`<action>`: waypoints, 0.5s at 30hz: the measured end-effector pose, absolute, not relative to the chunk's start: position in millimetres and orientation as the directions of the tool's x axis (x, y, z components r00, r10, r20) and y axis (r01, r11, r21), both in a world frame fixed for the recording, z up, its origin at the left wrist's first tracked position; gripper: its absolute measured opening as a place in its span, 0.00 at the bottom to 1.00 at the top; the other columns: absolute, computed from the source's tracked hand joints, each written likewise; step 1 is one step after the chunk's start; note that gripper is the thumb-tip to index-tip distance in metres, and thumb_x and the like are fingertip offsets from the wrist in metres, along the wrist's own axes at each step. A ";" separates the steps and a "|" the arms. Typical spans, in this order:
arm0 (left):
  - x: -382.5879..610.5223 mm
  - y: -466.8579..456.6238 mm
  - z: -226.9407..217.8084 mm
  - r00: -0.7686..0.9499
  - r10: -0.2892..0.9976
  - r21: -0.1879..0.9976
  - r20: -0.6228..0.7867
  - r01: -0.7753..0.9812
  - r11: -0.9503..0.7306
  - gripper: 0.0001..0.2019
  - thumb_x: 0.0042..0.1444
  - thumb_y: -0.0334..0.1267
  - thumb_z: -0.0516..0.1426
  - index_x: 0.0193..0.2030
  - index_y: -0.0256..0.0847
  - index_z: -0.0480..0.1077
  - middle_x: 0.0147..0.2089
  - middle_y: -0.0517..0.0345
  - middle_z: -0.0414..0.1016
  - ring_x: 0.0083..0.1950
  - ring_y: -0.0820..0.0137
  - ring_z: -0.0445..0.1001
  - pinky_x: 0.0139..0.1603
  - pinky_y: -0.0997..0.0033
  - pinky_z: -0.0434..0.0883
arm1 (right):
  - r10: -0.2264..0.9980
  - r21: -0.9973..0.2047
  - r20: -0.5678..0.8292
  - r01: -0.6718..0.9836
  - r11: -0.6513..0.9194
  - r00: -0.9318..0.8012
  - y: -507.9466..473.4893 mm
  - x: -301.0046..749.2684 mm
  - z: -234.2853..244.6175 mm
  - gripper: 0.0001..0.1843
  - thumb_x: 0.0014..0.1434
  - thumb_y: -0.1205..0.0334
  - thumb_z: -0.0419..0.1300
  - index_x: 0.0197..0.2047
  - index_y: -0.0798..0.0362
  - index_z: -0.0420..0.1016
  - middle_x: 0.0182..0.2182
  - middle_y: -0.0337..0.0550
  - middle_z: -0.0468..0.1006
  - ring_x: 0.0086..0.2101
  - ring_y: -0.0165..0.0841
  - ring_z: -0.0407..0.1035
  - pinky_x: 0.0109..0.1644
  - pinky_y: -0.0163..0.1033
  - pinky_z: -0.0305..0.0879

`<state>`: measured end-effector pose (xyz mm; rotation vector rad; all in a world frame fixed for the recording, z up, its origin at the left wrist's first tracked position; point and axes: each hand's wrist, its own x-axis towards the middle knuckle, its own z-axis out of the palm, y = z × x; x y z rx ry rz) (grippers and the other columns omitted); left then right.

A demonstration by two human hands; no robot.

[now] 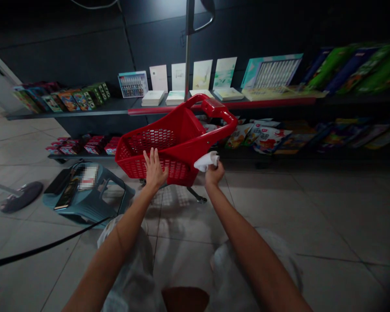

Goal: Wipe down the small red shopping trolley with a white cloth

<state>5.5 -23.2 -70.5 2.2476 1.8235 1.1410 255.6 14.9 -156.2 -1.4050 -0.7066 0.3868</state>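
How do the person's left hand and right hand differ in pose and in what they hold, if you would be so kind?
The left hand is open with fingers spread, while the right hand is curled around a white cloth. The left hand holds nothing, whereas the right hand grips that cloth. The left hand lies flat against the mesh side of a red plastic shopping cart, while the right hand presses the cloth near its rim. Both hands are bare and reach toward that cart.

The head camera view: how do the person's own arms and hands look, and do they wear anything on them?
The left hand and right hand are bare, and both forearms are bare too. I can see no sleeve, glove, watch, bracelet or cable on either arm. The only clothing in view is loose, pale fabric below the arms.
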 end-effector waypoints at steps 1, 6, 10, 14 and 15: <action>5.8 -23.0 -70.9 0.042 0.858 0.451 0.511 0.837 -0.310 0.45 0.56 0.33 0.58 0.79 0.34 0.44 0.82 0.39 0.42 0.82 0.45 0.22 0.78 0.28 0.45 | 0.596 -0.957 0.278 0.163 0.241 0.753 17.9 258.9 -142.4 0.24 0.55 0.54 0.58 0.51 0.59 0.75 0.45 0.53 0.81 0.45 0.42 0.76 0.52 0.46 0.73; 5.2 -25.6 -71.1 0.046 0.862 0.455 0.505 0.834 -0.311 0.46 0.56 0.33 0.57 0.80 0.36 0.42 0.83 0.42 0.40 0.83 0.46 0.22 0.79 0.30 0.45 | 0.514 -0.853 0.480 0.242 0.462 0.711 21.4 267.5 -88.1 0.25 0.62 0.50 0.60 0.59 0.53 0.68 0.55 0.53 0.76 0.53 0.40 0.74 0.60 0.48 0.72; 3.6 -29.5 -69.2 0.070 0.870 0.451 0.489 0.833 -0.321 0.46 0.56 0.32 0.56 0.80 0.36 0.41 0.83 0.44 0.38 0.83 0.50 0.22 0.80 0.35 0.47 | 0.546 -0.873 0.451 0.222 0.434 0.706 21.2 257.3 -84.3 0.30 0.66 0.48 0.57 0.65 0.55 0.59 0.60 0.60 0.71 0.56 0.41 0.73 0.61 0.50 0.72; 3.6 -31.2 -66.9 0.068 0.873 0.452 0.483 0.835 -0.315 0.46 0.57 0.32 0.57 0.80 0.37 0.42 0.83 0.45 0.39 0.83 0.51 0.23 0.81 0.39 0.47 | 0.650 -0.918 0.381 0.186 0.350 0.657 18.1 244.0 -96.0 0.30 0.66 0.49 0.56 0.65 0.54 0.59 0.60 0.59 0.72 0.56 0.41 0.73 0.60 0.51 0.72; 4.0 -31.4 -66.4 0.063 0.873 0.453 0.484 0.836 -0.311 0.46 0.57 0.32 0.57 0.80 0.37 0.42 0.83 0.45 0.40 0.83 0.52 0.23 0.81 0.39 0.47 | 0.681 -0.927 0.360 0.164 0.337 0.637 16.0 241.7 -98.5 0.29 0.65 0.50 0.58 0.64 0.54 0.60 0.60 0.58 0.73 0.55 0.41 0.74 0.60 0.50 0.72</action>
